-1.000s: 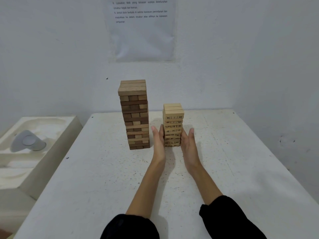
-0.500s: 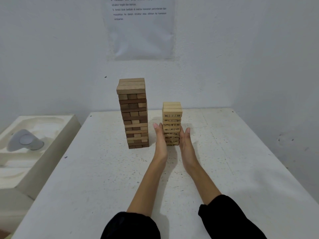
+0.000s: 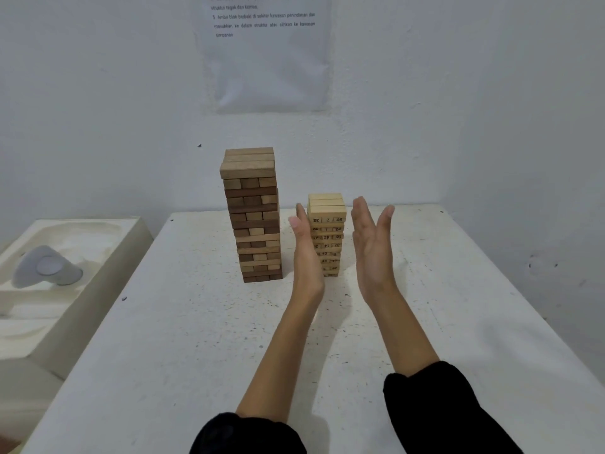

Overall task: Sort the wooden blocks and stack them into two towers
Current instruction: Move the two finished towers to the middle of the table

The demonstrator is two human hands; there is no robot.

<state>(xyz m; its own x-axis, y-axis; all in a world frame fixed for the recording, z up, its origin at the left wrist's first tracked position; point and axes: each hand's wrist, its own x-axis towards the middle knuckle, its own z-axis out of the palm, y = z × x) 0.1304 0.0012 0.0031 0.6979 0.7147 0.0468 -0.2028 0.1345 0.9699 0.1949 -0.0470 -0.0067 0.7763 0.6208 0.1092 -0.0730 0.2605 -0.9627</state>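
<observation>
**Between my two flat hands, the pale numbered tower**

Between my hands stands the small tower point(image 3: 327, 234) of pale, smooth-cut wooden blocks. It is square in plan, with three slats side by side on top and black numerals printed on the block ends facing me. My left hand point(image 3: 306, 253) is flat, with its fingers point(image 3: 301, 217) straight, together and pointing up. It overlaps the tower's left edge, and I cannot tell whether skin meets wood. My right hand point(image 3: 373, 253) is flat too, thumb spread away from the fingers point(image 3: 360, 211). It stands just off the tower's right face, with a strip of white showing between. Neither hand holds anything.

Just to the left of my left fingers rises the tall tower point(image 3: 253, 214), built of thicker blocks in mixed dark brown and tan. The grain shows on its top layers, which jut slightly to the left.

Both towers stand on the bench point(image 3: 196, 339), a matte white surface speckled with dark flecks. Well to the left of my left hand, beside the bench, a moulded off-white foam tray point(image 3: 98, 290) with scooped hollows holds a rounded grey object point(image 3: 47, 267). High above my fingertips, a glossy printed sheet point(image 3: 265, 67) hangs on the rough white wall. Soft black sleeves point(image 3: 442, 411) sit bunched on my forearms.
</observation>
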